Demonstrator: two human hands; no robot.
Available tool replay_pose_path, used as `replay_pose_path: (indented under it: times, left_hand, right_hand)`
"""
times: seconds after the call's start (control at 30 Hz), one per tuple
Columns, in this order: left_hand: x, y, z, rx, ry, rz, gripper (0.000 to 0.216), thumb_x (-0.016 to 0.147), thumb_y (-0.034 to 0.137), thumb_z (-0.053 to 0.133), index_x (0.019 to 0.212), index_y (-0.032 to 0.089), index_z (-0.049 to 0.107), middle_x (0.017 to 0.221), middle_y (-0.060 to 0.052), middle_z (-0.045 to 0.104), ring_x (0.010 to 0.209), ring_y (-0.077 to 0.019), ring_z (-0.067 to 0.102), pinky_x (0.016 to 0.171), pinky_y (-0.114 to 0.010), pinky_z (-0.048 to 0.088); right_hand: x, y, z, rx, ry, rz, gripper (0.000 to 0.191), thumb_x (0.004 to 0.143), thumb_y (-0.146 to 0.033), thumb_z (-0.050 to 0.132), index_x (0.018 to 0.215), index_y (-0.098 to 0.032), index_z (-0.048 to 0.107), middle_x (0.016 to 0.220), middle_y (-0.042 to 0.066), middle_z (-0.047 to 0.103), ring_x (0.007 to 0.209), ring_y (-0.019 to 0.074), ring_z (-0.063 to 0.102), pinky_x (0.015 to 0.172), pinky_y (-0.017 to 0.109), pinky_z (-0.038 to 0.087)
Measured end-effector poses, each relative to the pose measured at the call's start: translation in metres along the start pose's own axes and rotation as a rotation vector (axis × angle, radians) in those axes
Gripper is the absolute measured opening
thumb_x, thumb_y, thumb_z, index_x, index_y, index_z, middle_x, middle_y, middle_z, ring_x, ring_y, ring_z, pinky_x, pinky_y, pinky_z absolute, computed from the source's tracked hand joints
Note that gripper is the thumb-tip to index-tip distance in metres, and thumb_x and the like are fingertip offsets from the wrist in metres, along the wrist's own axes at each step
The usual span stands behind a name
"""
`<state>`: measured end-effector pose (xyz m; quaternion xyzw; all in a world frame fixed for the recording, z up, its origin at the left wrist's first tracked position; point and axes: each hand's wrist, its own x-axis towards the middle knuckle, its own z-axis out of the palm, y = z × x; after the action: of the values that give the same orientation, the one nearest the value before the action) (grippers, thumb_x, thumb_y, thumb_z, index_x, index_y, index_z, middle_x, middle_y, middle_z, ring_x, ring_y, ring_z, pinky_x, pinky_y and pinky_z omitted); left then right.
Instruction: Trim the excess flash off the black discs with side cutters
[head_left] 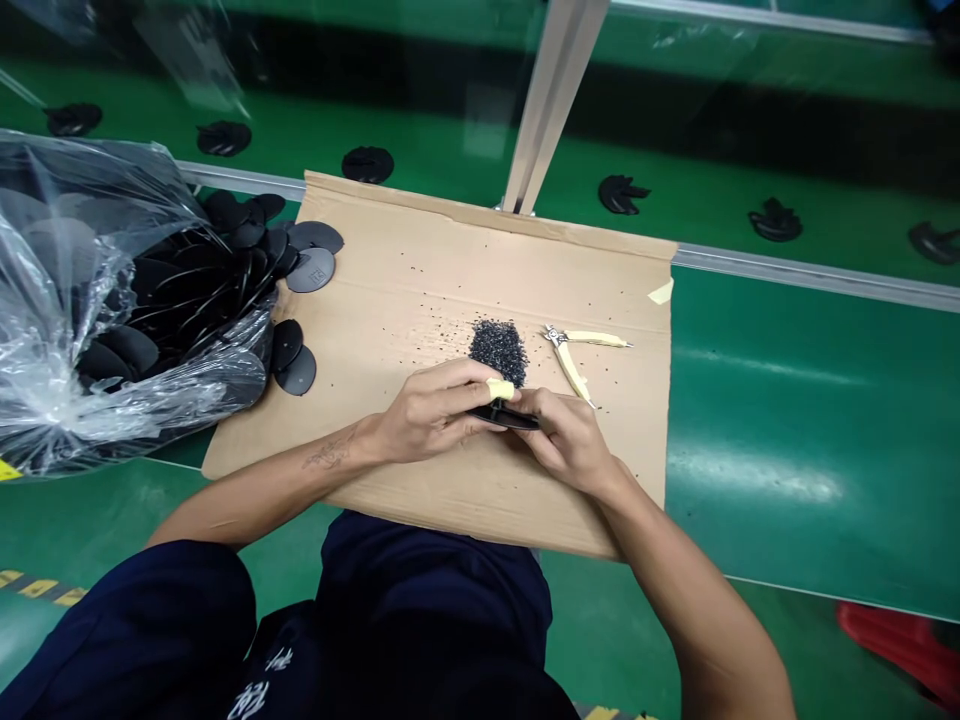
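Both hands meet over the cardboard sheet (420, 490) and grip one black plastic disc (504, 416), held tilted nearly edge-on. My left hand (435, 410) has its fingers wrapped on the disc's left side, with yellow tape (500, 389) around a fingertip. On the disc's right side my right hand (566, 432) pinches the rim. Some detail of the disc is covered by the fingers. Just beyond the hands lies a heap of small black plastic bits (499, 350). Side cutters (574, 350) with pale yellow handles rest spread apart to the right of the heap.
A clear plastic bag (150, 400) full of black discs stands at the left, several spilling onto the cardboard (311, 270). A metal post (551, 110) rises at the back. Beyond the rail, black parts (367, 163) sit spaced along a green surface. Something red (892, 645) is at lower right.
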<state>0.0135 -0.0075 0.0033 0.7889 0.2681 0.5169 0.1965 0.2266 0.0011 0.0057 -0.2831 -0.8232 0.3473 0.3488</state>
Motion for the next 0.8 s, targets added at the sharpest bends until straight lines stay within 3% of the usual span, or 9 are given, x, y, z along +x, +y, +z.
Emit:
replay_pose_path:
  times: [0.4, 0.63, 0.8]
  left_hand:
    - [0.0031, 0.0013, 0.0015, 0.003, -0.033, -0.007, 0.028, 0.1, 0.028, 0.059, 0.126, 0.018, 0.064, 0.107, -0.011, 0.071, 0.094, -0.0161, 0.069, 0.078, -0.029, 0.059]
    - [0.0029, 0.0027, 0.0005, -0.011, -0.019, 0.003, 0.018, 0.098, 0.028, 0.064, 0.113, 0.02, 0.069, 0.1, -0.008, 0.072, 0.088, -0.0141, 0.07, 0.075, -0.027, 0.059]
    - [0.0027, 0.0041, -0.0016, -0.05, -0.035, 0.011, 0.018, 0.098, 0.026, 0.064, 0.112, 0.017, 0.069, 0.098, -0.009, 0.073, 0.088, -0.0146, 0.069, 0.075, -0.028, 0.058]
  right_hand:
    - [-0.0025, -0.0007, -0.0027, -0.14, -0.007, -0.019, 0.011, 0.099, -0.022, 0.052, 0.096, -0.025, 0.063, 0.08, 0.003, 0.071, 0.063, 0.0157, 0.061, 0.06, 0.028, 0.05]
    - [-0.0005, -0.0026, -0.0034, -0.081, 0.003, -0.042, 0.016, 0.099, -0.021, 0.051, 0.094, -0.025, 0.065, 0.089, 0.005, 0.075, 0.072, 0.017, 0.068, 0.067, 0.029, 0.056]
    - [0.0022, -0.0044, -0.0043, -0.033, -0.005, -0.084, 0.016, 0.099, -0.018, 0.052, 0.093, -0.024, 0.065, 0.08, 0.004, 0.072, 0.07, 0.0171, 0.068, 0.066, 0.028, 0.054]
